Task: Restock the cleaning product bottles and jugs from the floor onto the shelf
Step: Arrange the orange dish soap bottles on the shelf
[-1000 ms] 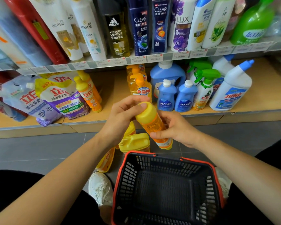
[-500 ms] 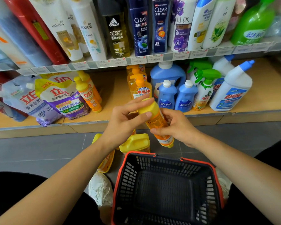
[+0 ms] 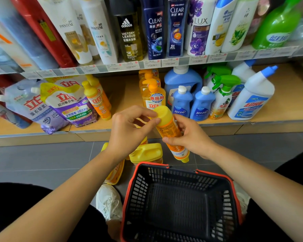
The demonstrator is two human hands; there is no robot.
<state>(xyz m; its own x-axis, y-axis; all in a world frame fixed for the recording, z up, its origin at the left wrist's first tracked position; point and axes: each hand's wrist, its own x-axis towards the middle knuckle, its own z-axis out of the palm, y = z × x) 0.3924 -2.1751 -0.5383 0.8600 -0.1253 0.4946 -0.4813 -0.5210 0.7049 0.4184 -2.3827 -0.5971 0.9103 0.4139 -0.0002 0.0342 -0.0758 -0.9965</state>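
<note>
Refill pouches [image 3: 66, 105], purple and white, are leaning at the left end of the lower shelf [image 3: 290, 105], with two orange squeeze bottles [image 3: 97, 100] leaning just beside them. Left hand [image 3: 129, 131] is reaching in over the floor, its thumb and curled fingertips pinching the wide yellow end of the orange bottle [image 3: 171, 133]. That bottle is hanging in the air in front of the shelf's front edge, tilted, with its wide yellow end up toward the shelf and its narrow yellow tip pointing down at the floor. Right hand [image 3: 192, 138] is gripping its body from the right, fingers and thumb curled round the labelled middle. Below the hands a yellow-topped jug [image 3: 147, 151] is sitting on the grey floor, and a flat orange bottle [image 3: 115, 172] is lying just beside it, partly hidden by the left forearm. Behind the held bottle, orange pump bottles [image 3: 153, 96] are standing in a row running back on the shelf. To their right a large blue jug [image 3: 182, 81] is standing behind two small blue bottles [image 3: 202, 103], followed by green-triggered spray bottles [image 3: 222, 91] and a white angled-neck bottle [image 3: 252, 100] with a blue cap. Black basket [image 3: 215, 175] with a red rim is sitting on the floor nearest the camera, with a white shoe [image 3: 108, 201] just beside its left side. Shampoo bottles [image 3: 129, 32] are filling the upper shelf.
</note>
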